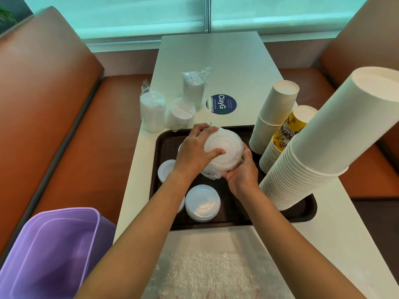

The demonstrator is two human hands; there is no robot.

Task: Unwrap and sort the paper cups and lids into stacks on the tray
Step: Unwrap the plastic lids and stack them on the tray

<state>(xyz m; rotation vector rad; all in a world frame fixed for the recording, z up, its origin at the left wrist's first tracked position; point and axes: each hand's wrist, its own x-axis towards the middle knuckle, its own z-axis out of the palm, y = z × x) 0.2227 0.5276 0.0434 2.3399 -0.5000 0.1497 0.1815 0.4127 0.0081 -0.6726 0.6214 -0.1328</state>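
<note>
Both hands hold a plastic-wrapped stack of white lids (226,145) above the dark tray (237,216). My left hand (194,149) lies over its top and left side, thumb pressed on the top lid. My right hand (241,171) grips the wrap at the stack's lower right. Unwrapped lid stacks sit on the tray: one at the front (203,202), a smaller one at the left (166,170). Three tall stacks of upturned cups stand at the tray's right: a white one (274,113), a yellow printed one (285,134), and a large white one (319,143).
Three wrapped lid packs (152,111) (180,114) (194,87) stand on the white table beyond the tray. A purple bin (49,251) sits on the left bench. Crumpled clear wrap (207,275) lies at the table's near edge. Orange benches flank the table.
</note>
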